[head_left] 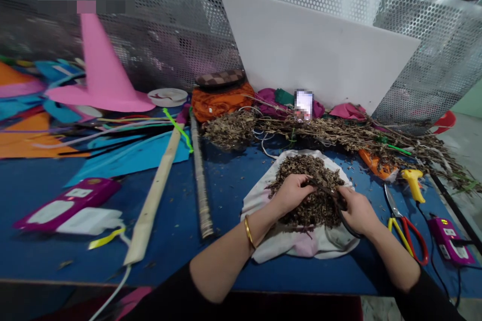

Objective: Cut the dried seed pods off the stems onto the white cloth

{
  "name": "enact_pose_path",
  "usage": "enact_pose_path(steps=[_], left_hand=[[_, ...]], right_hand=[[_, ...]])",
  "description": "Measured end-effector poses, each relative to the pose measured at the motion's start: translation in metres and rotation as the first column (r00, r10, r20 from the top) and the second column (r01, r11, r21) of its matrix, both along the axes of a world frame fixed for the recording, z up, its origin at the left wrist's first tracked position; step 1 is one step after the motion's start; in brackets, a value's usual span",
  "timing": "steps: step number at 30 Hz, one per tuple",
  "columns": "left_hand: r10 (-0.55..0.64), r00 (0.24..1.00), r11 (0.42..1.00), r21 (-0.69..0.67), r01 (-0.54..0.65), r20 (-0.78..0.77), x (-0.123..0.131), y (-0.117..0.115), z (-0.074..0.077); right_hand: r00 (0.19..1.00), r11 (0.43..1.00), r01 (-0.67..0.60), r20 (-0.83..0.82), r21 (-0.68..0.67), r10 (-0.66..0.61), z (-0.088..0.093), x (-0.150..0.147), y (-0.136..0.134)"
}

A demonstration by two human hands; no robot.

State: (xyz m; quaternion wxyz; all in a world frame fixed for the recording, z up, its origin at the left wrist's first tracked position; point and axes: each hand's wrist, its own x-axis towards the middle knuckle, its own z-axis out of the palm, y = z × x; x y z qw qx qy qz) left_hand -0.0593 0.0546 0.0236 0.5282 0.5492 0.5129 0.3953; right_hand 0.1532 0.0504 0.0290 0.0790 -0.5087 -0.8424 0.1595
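Note:
A heap of dry brown plant pieces (305, 210) lies on a white cloth (259, 210) in front of me. Over the heap, my left hand (295, 193) is closed in a pinch, apparently around a bit of dried plant too small to see clearly. My right hand (357, 209) grips dark-handled scissors (349, 225), whose blades point left toward my left fingers. A gold bangle (249, 233) circles my left wrist.
Red-and-yellow-handled scissors (408, 235), a yellow glue gun (413, 184) and a purple power strip (450, 241) lie right. Dried stalks (339, 133) line the back. Left are a wooden stick (156, 195), a grey rod (201, 185) and a pink cone hat (101, 70).

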Motion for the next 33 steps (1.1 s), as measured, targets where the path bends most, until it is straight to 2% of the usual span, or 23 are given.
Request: enact_pose_path(steps=[7,12,15,23,33], left_hand=[[0.012,0.999,0.999,-0.039,-0.010,0.050,-0.0001,0.0003,0.0002],[-0.024,1.000,1.000,0.008,0.023,0.019,-0.0001,0.0012,0.0001],[-0.040,0.999,0.998,0.041,0.040,-0.010,0.0008,0.0016,-0.0012],[0.011,1.000,0.998,-0.064,-0.011,0.003,-0.0004,0.0000,0.0001],[-0.060,0.997,0.997,0.040,0.062,-0.052,0.0020,0.0013,0.0022]], right_hand=[[1.000,1.000,-0.005,0.000,0.007,0.005,-0.0014,-0.0001,-0.0001],[0.999,0.998,-0.029,0.025,0.058,0.027,-0.0006,-0.0037,-0.0006],[0.999,0.999,-0.022,0.031,0.044,0.021,-0.0004,-0.0041,-0.0010],[1.000,1.000,-0.015,-0.009,0.001,0.015,-0.0044,-0.0016,-0.0004],[0.999,0.999,-0.016,0.037,0.050,0.014,-0.0021,-0.0029,-0.0004]])
